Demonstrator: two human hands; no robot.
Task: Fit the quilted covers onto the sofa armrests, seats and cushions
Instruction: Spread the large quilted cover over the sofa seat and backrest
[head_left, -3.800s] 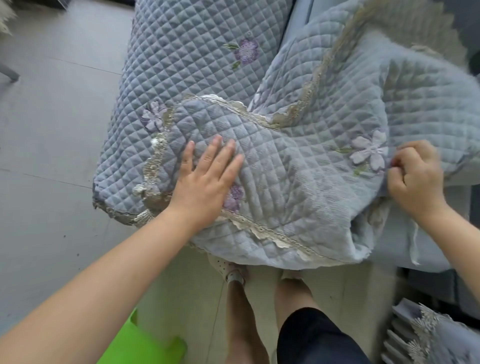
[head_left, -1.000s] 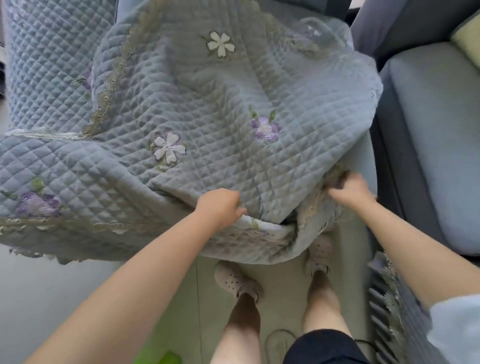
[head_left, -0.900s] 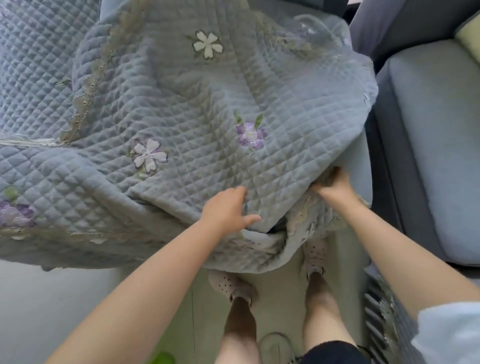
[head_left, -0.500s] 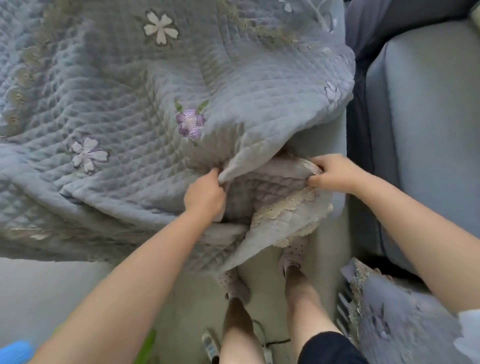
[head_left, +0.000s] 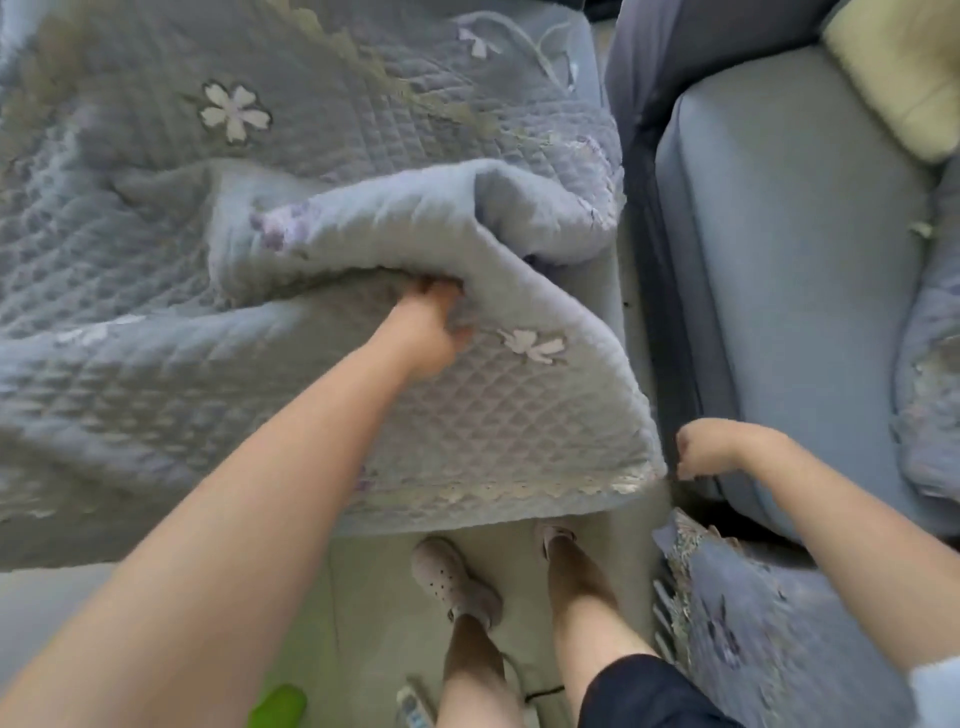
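left hand (head_left: 431, 332) fingertips buried under quilted cover (head_left: 156, 374) fold | right hand (head_left: 701, 449) motion-blurred, grip on lace corner unclear (fingers curled) | cover cut off at left/top edges | second cover (head_left: 769, 634) blurred, cropped at bottom | green object (head_left: 278, 706) cropped, unidentifiable

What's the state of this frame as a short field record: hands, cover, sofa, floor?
left hand: grips a fold of the quilted cover, fingers curled under the raised layer
right hand: fingers curled, beside the cover's lace-trimmed corner; contact unclear
cover state: bunched, one layer folded back, front edge hanging over the seat front
bare seat cushion: to the right, uncovered
second cover: lower right
floor: green object near the feet
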